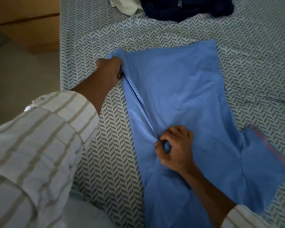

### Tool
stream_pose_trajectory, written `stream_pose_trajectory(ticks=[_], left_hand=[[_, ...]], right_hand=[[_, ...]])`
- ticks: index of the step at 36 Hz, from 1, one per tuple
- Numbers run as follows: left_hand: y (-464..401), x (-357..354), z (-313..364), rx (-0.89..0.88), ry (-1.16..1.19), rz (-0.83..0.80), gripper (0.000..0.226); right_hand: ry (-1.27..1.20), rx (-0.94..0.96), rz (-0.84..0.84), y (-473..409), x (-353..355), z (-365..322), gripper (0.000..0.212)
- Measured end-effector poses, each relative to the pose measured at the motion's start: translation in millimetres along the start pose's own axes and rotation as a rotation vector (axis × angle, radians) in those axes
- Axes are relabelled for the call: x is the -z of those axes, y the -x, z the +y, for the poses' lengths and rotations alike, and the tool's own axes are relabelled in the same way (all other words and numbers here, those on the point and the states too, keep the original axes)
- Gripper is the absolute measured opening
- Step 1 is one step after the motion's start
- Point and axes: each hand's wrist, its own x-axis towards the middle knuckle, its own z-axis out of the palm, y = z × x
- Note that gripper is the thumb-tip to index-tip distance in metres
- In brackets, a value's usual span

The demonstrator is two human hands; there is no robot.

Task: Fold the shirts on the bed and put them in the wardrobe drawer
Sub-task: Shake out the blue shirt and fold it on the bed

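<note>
On bed (92,38), both hands pinch blue shirt (179,89), left hand (108,71) at edge, right hand (175,147) mid-fold, shirt btm cropped.

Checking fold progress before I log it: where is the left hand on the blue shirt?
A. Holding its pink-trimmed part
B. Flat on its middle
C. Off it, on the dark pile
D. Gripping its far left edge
D: the left hand grips the bunched far left edge of the blue shirt, while the right hand pinches fabric nearer the person.

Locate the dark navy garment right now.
In the head view the dark navy garment lies bunched at the far edge of the bed, top centre-right, right of a white garment and beyond the blue shirt.
</note>
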Motion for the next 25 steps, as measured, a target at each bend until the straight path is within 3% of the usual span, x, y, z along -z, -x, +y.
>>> stream_pose_trajectory(ticks=[5, 12, 15, 20, 24, 25], left_hand=[[12, -33, 30, -0.221, -0.08, 0.006, 0.025], [7, -74, 27, -0.197, -0.222, -0.201, 0.036], [7, -79, 23, -0.218, -0.284, -0.185, 0.036], [22, -65, 18, -0.253, -0.14, -0.221, 0.008], [51, -30, -10, -0.349, -0.065, -0.123, 0.007], [60, -23, -23, -0.338, -0.102, -0.11, 0.016]], right_hand=[[-0.126, -0.07, 0.05, -1, 3, 1, 0.018], [-0.147, -0.084, 0.071, 2, -3, 7, 0.021], [-0.154, -0.081, 0.074, 0, -4, 9, 0.022], [-0.16, -0.097, 0.061, 1, -5, 11, 0.022], [-0.178, -0.116, 0.031, -1, -3, 8, 0.021], [-0.187, -0.129, 0.017, -4, -4, 9, 0.022]])
